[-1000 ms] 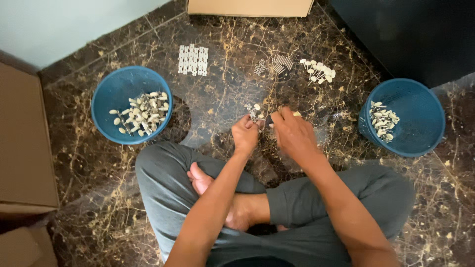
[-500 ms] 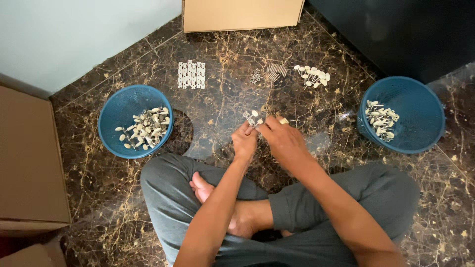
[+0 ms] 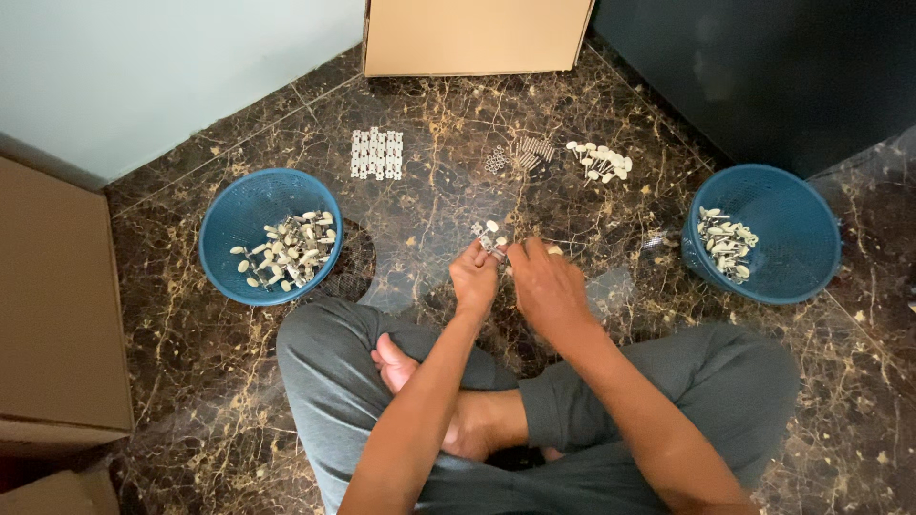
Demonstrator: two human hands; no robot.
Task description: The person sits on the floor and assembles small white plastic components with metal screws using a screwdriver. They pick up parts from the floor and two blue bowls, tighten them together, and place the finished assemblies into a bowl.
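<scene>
Small pale parts (image 3: 492, 238) sat pinched between both hands just above the marble floor (image 3: 429, 205). The left hand (image 3: 474, 278) closed its fingertips on one; the right hand (image 3: 546, 286) curled beside it, grip hidden. Blue baskets (image 3: 239, 205) flanked the knees, within easy reach.

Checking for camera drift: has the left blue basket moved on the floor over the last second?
No. The left blue basket sits as before beside the white grid; only the view shifted.
</scene>
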